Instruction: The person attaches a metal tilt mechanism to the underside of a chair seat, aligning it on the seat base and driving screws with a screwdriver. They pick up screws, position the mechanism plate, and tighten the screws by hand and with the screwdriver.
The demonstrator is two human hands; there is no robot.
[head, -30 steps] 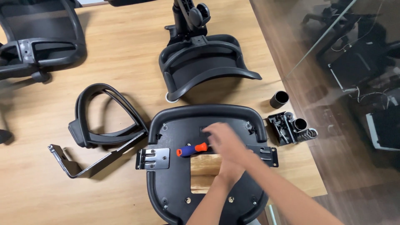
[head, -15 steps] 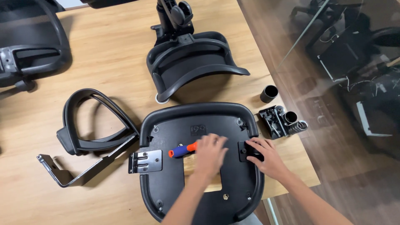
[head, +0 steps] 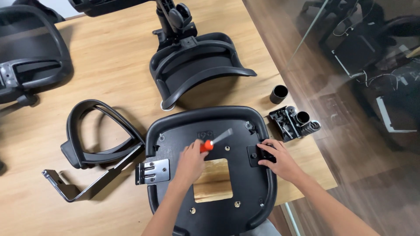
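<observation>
**Screwdriver in one hand, bracket under the other**

My left hand [head: 190, 161] is wrapped tight around the orange-handled screwdriver with a bright steel shaft [head: 213, 142], so the handle sits inside my fist and the shaft pokes out up and to the right, blurred. It hovers over the middle of the black plastic seat pan [head: 210, 126], which lies underside up on the pale wooden table [head: 109, 65], just above the pan's rectangular cut-out.

My right hand [head: 280, 159] lies flat, fingers spread and not gripping, pressing on the black metal bracket [head: 258, 155] at the pan's right edge, I judge to keep it seated there.

A matching silver bracket plate [head: 152, 171] sits at the left edge. A curved black armrest loop [head: 94, 135] lies left of the pan, and small black hardware parts [head: 291, 122] are just right of it.
</observation>
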